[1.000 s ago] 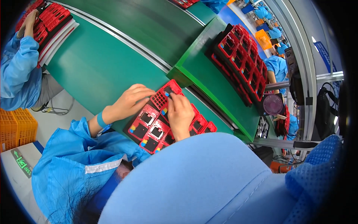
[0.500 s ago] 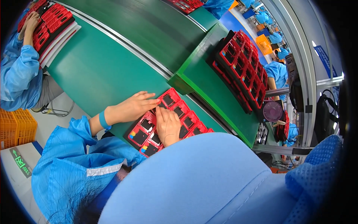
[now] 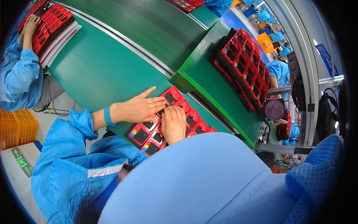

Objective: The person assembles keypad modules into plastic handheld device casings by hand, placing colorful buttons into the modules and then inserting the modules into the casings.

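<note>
A red tray [image 3: 180, 96] with rows of compartments lies tilted across the green table in front of me. Flat black pieces [image 3: 170, 98] sit in its compartments, and small yellow, blue and red spots [image 3: 133, 133] show at its near left end. My left hand [image 3: 138, 108], with a blue band at the wrist, rests over the tray's left side with fingers stretched out and thumb apart. Beside its fingertips, my right hand [image 3: 173, 124] is bent down onto the tray's middle with fingers curled together. Its fingertips and whatever they hold are hidden.
A green raised shelf [image 3: 209, 84] holds stacked red trays [image 3: 244, 61] to the right, near a small round fan [image 3: 275, 109]. At far left a co-worker's hands [image 3: 29, 28] touch other stacked trays [image 3: 56, 18]. An orange crate [image 3: 16, 128] stands below; my cap brim [image 3: 194, 179] covers the lower part.
My left hand has turned slightly and its thumb has spread away from the fingers. The right hand has shifted a little to the right over the tray, its fingers more curled.
</note>
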The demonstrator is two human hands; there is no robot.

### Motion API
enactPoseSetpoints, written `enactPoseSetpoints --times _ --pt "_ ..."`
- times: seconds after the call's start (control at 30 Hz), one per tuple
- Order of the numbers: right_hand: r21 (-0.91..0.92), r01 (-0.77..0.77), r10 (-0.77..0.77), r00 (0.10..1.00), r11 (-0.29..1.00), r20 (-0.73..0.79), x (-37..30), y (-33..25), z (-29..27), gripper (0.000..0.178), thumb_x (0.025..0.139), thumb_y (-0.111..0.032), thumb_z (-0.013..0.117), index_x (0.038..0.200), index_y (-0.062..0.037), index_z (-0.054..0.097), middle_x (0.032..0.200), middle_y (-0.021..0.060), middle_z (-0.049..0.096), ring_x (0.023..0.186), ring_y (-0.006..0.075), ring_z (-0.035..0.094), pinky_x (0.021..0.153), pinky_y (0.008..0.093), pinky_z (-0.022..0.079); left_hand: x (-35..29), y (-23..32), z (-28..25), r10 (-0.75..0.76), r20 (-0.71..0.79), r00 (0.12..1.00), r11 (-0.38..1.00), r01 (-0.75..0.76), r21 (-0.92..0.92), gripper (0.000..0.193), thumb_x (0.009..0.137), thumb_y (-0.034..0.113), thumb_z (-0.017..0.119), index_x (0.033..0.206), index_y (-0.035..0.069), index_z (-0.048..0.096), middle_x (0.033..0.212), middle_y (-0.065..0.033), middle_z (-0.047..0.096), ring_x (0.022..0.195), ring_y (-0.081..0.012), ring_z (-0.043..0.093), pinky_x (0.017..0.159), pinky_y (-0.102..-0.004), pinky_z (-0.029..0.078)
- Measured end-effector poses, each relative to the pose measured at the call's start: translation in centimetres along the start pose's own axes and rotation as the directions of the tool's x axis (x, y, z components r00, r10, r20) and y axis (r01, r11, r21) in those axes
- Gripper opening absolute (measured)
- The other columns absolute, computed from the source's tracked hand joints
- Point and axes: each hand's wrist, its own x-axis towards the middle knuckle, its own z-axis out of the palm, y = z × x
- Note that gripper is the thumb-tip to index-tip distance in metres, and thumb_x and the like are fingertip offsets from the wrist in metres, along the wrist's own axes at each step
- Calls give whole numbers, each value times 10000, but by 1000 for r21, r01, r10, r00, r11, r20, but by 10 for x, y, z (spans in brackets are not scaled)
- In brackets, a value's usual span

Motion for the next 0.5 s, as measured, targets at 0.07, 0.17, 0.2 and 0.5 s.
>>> enactPoseSetpoints --times 0.07,0.17,0.2,0.5 --pt "-91 27 -25 999 995 26 -1 -1 -4 261 840 -72 659 1078 29 687 1107 156 689 1155 326 606 1075 493 426 -2 0 8 -40 9 999 999 40 23 622 907 400 678 1410 49 576 1461 -65 565 1466 -174 392 1235 -648 104" --pt "-82 25 -21 999 996 49 -6 0 3 296 850 -79 646 1119 36 688 1145 158 690 1208 331 588 1123 521 391 -4 0 10 -57 17 998 997 56 51 639 911 425 663 1421 53 566 1474 -64 554 1447 -161 419 1231 -659 101" --pt "-81 20 -16 999 996 49 -7 1 2 296 850 -79 646 1119 36 688 1145 158 690 1208 331 588 1123 521 391 -3 -1 10 -54 20 998 997 53 49 639 911 425 663 1421 53 566 1474 -64 554 1447 -161 419 1231 -659 101" --pt "-76 14 -11 999 997 41 -13 6 -3 329 864 -82 670 1173 28 694 1195 141 683 1312 327 528 1175 592 300 4 3 4 22 27 999 977 -27 213 570 960 431 589 1386 52 602 1421 -55 603 1399 -198 482 1206 -668 172"
